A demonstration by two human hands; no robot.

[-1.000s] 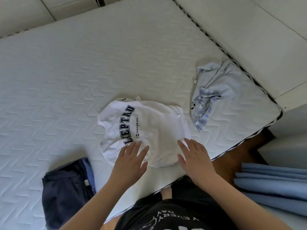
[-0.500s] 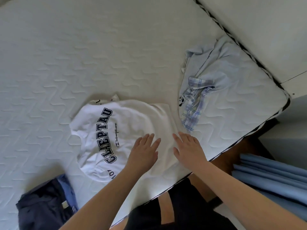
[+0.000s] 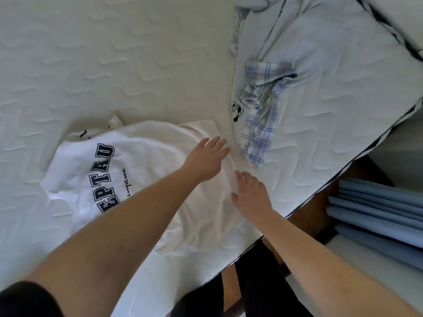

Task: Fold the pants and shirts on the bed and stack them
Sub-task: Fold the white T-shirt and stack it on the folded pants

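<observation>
Flat and spread, the left hand lies palm down on the right edge of the white T-shirt, gripping nothing. Just beside it, the right hand rests open, fingers loosely together, at the same edge. That shirt lies on the quilted mattress, near its front edge. Further right, apart, lies a crumpled pale blue shirt with a plaid collar.

Matt quilted mattress, soft white cotton-like T-shirt, thin crumpled pale-blue cloth shirt
</observation>
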